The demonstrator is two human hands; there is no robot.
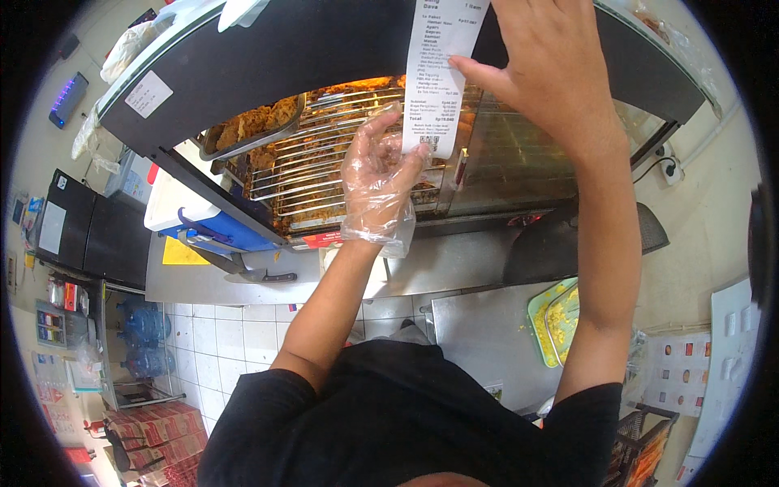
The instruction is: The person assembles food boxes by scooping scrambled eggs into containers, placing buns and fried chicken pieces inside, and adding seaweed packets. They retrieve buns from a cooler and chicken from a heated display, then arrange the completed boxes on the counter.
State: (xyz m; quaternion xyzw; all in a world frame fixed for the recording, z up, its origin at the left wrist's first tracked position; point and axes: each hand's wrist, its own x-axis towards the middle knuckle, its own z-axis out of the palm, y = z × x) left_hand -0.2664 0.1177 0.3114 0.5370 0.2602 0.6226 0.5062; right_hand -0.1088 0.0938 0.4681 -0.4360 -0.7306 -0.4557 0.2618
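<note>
A long white printed receipt hangs in front of the black top panel of a heated display cabinet. My left hand, in a clear plastic glove, is closed at the receipt's lower end, with the thumb over its bottom edge. Bare and higher up, my right hand is stretched out beside the receipt, its thumb reaching the paper's right edge. Its fingertips run out of the picture at the top. Behind the left hand lies a wire rack in the cabinet, next to a metal tray of fried food.
A steel counter runs below the cabinet, with a knife and a yellow board at left. A blue-and-white cool box stands nearby. At right, a green tray holds yellow crumbs near a dark perforated panel.
</note>
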